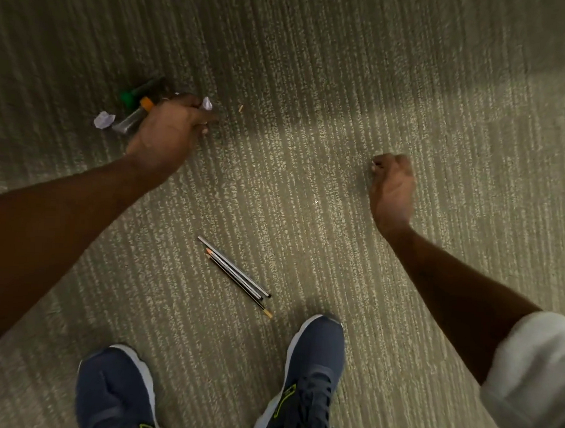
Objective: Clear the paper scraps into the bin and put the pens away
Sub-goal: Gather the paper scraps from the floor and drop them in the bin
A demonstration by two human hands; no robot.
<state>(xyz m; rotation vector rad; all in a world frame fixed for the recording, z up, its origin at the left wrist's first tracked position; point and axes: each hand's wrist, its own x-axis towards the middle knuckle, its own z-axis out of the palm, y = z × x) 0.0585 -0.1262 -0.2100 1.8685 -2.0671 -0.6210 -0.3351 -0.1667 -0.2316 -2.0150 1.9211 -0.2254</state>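
Note:
My left hand (pixel 172 126) reaches down to the carpet at the upper left, and its fingers curl round a crumpled white paper scrap (pixel 207 103). A grey marker with an orange band (pixel 134 115) lies against the hand's left side, one end hidden behind it. A green-capped marker (pixel 131 95) lies just beyond that. A second paper scrap (pixel 103 120) sits on the carpet left of the markers. Three pencils (pixel 237 273) lie side by side on the carpet in front of my shoes. My right hand (pixel 392 189) hovers at the right with its fingers curled and nothing visible in it.
Striped grey-green carpet (pixel 311 86) fills the view. My two blue shoes (pixel 307 374) stand at the bottom, close to the pencils. A tiny orange fleck (pixel 241 108) lies right of the left hand. No bin is in view.

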